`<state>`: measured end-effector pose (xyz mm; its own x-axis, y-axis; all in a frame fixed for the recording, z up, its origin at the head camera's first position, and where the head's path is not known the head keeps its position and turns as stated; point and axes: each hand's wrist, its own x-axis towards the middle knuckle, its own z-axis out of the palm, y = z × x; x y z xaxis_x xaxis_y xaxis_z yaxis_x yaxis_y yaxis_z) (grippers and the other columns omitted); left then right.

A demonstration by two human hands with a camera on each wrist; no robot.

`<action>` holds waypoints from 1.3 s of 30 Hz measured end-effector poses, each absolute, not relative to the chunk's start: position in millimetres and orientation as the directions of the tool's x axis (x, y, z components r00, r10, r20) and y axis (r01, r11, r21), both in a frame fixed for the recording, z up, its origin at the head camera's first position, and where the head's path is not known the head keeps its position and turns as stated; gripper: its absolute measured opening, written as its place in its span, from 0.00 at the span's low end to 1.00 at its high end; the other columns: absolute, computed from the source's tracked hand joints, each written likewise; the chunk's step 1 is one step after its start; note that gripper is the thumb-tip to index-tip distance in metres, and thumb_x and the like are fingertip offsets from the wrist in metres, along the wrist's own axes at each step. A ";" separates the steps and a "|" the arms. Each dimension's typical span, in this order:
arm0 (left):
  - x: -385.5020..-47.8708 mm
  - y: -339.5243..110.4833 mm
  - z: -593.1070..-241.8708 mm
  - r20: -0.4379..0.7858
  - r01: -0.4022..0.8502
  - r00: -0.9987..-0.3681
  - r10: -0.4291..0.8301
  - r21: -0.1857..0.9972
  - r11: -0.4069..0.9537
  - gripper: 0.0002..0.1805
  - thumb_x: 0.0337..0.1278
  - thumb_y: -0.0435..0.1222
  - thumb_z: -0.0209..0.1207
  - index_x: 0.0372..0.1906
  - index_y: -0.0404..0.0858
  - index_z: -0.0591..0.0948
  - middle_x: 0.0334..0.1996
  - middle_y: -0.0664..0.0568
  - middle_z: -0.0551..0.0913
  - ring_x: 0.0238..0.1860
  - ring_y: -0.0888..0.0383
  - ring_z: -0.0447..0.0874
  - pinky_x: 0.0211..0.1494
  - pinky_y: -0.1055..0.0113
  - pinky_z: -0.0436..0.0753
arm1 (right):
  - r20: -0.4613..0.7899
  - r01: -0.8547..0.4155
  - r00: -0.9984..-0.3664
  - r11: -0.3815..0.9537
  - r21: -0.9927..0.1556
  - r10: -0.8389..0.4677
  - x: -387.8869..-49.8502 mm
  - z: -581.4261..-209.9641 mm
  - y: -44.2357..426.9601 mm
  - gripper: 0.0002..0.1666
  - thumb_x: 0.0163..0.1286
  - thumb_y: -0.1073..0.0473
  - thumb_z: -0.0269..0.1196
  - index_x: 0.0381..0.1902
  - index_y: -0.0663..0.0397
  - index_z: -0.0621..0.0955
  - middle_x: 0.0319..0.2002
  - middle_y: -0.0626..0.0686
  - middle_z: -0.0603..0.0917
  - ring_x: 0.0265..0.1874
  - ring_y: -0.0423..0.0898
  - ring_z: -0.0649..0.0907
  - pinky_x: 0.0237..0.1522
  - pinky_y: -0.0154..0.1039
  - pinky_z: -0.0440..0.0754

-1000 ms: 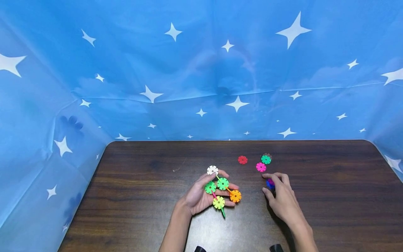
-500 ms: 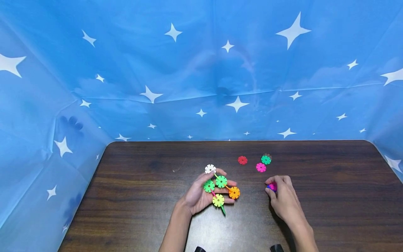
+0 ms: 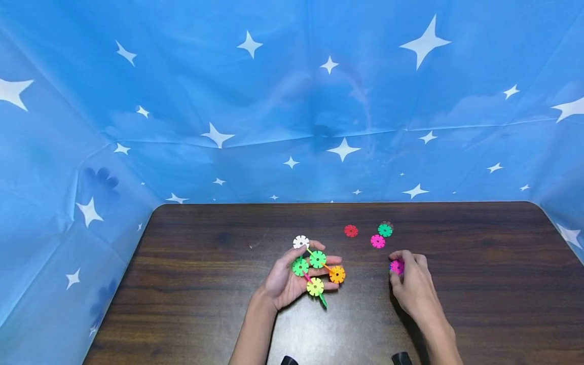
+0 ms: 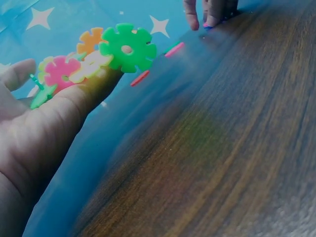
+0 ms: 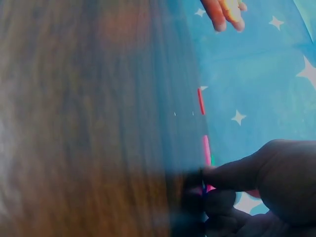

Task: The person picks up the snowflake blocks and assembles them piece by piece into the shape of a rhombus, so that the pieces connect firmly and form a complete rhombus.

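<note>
Star-printed blue cloth (image 3: 278,91) is filling the upper half of the frame, and a dark wood-grain table (image 3: 205,304) is spreading across the lower half. Two bare hands are working there: the left hand (image 3: 287,284) at lower centre, the right hand (image 3: 413,284) at lower right. Linked discs (image 3: 319,263) are resting against the left hand's outspread fingers, its thumb pressing over the white disc (image 3: 298,240); this cluster is sitting slightly higher and further left than a second ago. Right of centre, a red disc (image 3: 351,231), a pink disc (image 3: 377,241) and a green disc (image 3: 385,230) are lying unmoved. Below them, the right hand is narrowing: its fingertips, apart a second ago, are now pinching the magenta disc (image 3: 397,267), while a sliver of blue (image 3: 391,267) is showing at its left edge. Whether the disc is leaving the table, I cannot tell. Reaching is apparently turning into gripping, with both hands now being occupied.
</note>
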<state>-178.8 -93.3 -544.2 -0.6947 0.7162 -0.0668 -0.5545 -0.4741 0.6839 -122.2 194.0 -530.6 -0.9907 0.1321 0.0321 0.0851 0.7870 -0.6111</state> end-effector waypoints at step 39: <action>-180.0 -85.9 -548.4 -0.090 -0.356 -0.863 0.497 0.806 -0.474 0.25 0.64 0.14 0.58 0.60 0.30 0.64 0.49 0.42 0.91 0.52 0.51 0.92 0.54 0.57 0.93 | 0.042 -0.065 -0.997 0.369 -0.927 -0.069 -116.1 -506.8 129.8 0.08 0.66 0.72 0.74 0.39 0.57 0.87 0.30 0.52 0.91 0.26 0.42 0.91 0.26 0.36 0.90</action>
